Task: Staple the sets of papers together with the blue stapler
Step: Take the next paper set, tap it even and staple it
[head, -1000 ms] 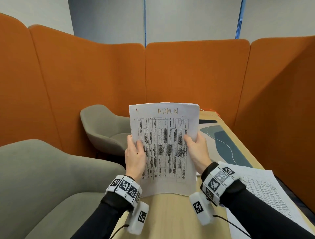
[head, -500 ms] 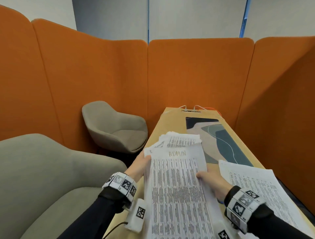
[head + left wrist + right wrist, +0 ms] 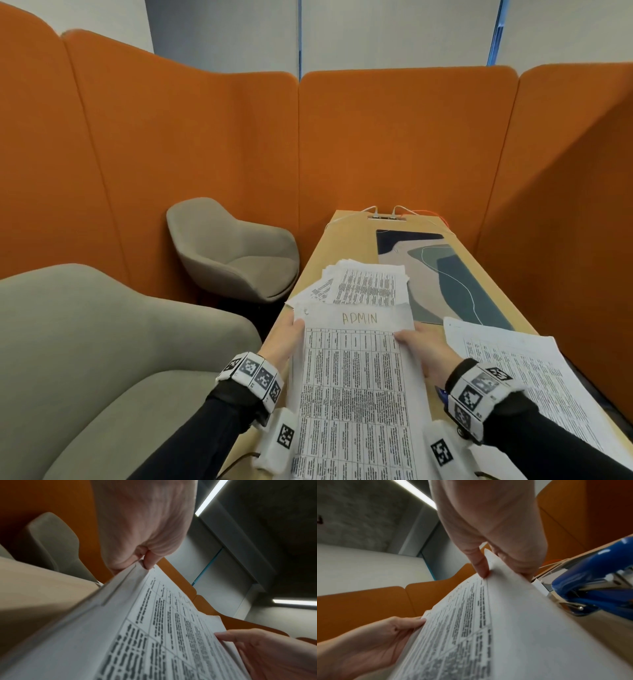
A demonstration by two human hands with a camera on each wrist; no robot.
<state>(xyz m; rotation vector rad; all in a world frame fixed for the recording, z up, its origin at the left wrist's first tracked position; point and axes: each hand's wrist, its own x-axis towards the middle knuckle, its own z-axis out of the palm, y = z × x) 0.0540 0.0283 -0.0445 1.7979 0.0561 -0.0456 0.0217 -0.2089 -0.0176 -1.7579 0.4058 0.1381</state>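
The paper set (image 3: 356,387) I'm holding runs lengthwise away from me, its long axis in line with the table (image 3: 318,260), the top edge with the handwritten word ADMIN pointing toward the far orange partition (image 3: 404,144) and the bottom edge near my body. It lies tilted low over the near end of the table, just short of a loose pile of papers (image 3: 363,286) farther along. My left hand (image 3: 282,337) grips the left edge near the top, thumb on the printed face and fingers curled underneath; the left wrist view shows the thumb tip pressing on the corner of the stack. My right hand (image 3: 426,349) grips the right edge across from it, thumb on top and fingers beneath. Both forearms reach forward in black sleeves, each wrist wearing a band with black-and-white square markers. The top sheet is white, printed with a dense table of small black text in ruled columns, and several sheets show stacked at the left edge. The blue stapler (image 3: 594,582) sits on the table just beside my right wrist, its metal parts visible, mostly hidden from the head view. Another printed sheet (image 3: 513,373) lies flat on the table to my right, next to a patterned mat (image 3: 452,274).
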